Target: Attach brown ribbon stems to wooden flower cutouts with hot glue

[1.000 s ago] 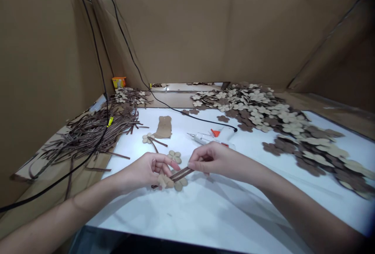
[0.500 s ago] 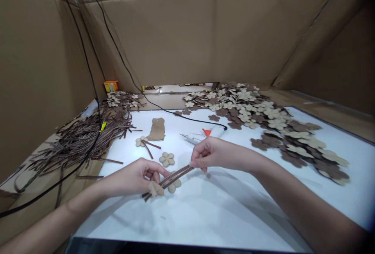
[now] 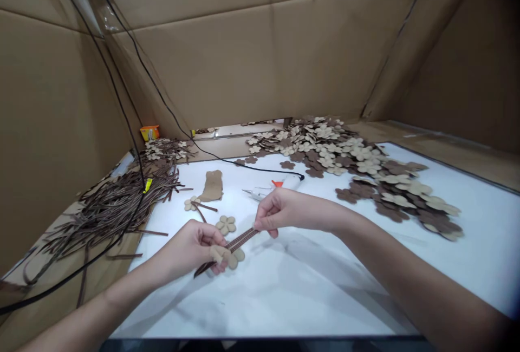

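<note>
White tabletop (image 3: 292, 298) lies beneath hands (image 3: 278, 213) pinching brown strips (image 3: 243, 239).

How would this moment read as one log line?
left hand: holds brown strips, tan piece | right hand: pinches strips' far end | nearby: tan flower, white corded tool

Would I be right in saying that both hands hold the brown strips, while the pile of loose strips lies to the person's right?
Not quite: the pile of loose strips lies to the person's left, as the head view shows. The left hand and right hand do hold the brown strips.
</note>
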Available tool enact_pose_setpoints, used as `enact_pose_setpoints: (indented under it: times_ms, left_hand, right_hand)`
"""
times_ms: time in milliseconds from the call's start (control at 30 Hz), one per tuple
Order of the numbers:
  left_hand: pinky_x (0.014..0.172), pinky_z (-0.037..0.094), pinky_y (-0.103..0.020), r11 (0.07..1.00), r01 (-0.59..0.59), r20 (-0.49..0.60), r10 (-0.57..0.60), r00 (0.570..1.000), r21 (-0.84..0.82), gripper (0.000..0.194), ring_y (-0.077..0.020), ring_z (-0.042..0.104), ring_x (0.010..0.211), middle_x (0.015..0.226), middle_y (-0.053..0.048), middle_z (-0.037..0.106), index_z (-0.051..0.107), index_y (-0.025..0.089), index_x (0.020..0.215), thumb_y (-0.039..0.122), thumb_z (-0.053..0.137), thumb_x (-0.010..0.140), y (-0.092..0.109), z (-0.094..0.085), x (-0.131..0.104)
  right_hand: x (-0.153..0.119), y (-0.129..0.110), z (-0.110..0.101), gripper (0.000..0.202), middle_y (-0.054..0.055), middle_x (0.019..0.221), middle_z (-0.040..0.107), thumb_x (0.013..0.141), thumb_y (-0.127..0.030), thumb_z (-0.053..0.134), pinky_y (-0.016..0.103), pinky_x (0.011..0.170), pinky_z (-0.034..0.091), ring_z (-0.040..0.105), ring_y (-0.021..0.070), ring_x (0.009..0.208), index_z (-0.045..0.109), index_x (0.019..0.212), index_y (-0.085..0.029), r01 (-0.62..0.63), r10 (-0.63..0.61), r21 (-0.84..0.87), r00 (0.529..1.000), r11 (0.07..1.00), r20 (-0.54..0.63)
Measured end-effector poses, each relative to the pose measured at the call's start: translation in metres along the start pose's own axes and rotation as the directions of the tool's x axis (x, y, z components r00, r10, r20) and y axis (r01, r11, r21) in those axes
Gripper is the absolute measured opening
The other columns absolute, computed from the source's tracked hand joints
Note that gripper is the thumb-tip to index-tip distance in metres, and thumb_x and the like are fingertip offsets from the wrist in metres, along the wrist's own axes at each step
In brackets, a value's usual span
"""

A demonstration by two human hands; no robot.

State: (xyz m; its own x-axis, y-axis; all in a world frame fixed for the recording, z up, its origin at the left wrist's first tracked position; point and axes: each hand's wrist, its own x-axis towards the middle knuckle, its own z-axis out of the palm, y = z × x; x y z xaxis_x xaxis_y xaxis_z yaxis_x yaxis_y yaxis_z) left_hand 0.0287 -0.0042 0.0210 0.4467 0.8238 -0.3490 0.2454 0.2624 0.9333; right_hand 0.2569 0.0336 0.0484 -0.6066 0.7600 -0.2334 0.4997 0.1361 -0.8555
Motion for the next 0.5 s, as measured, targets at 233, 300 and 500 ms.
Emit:
enact_pose_setpoints:
  times_ms: [233,300,500]
  left_hand:
    - [0.047,0.040,-0.021,0.999,0.007,-0.079,-0.010,0.997,-0.039,0.017,-0.0099,0.052,0.044,0.051,-0.002,0.063,0.060,0.012,0.061,0.024,0.072,0.058,-0.005,-0.002,0.005]
    - [0.046,0.039,-0.021,0.996,-0.024,-0.097,0.015,0.995,-0.088,0.022,-0.0093,0.052,0.043,0.050,-0.001,0.062,0.058,0.012,0.061,0.027,0.074,0.058,-0.008,-0.001,0.006]
    - [0.046,0.039,-0.021,0.979,-0.025,-0.102,0.005,0.995,-0.202,0.030,-0.0098,0.052,0.043,0.050,-0.002,0.061,0.058,0.011,0.061,0.032,0.079,0.055,-0.010,0.003,0.003]
  right_hand:
    - [0.001,0.000,-0.005,0.033,-0.001,0.057,0.059,0.073,-0.047,0.061,0.022,0.050,0.029,0.042,0.0093,0.054,0.068,0.071,-0.015,-0.007,0.002,-0.078,0.998,0.997,-0.060]
    - [0.002,0.001,-0.002,0.033,0.001,0.060,0.061,0.076,-0.046,0.057,0.023,0.047,0.030,0.043,0.0101,0.053,0.068,0.074,-0.015,-0.022,0.010,-0.155,0.997,0.988,-0.076]
    - [-0.007,-0.004,0.029,0.032,0.012,0.122,0.054,0.082,-0.029,0.055,0.040,0.089,0.043,0.049,0.0255,0.111,0.057,0.113,-0.020,0.190,-0.520,-0.685,0.794,0.704,-0.314]
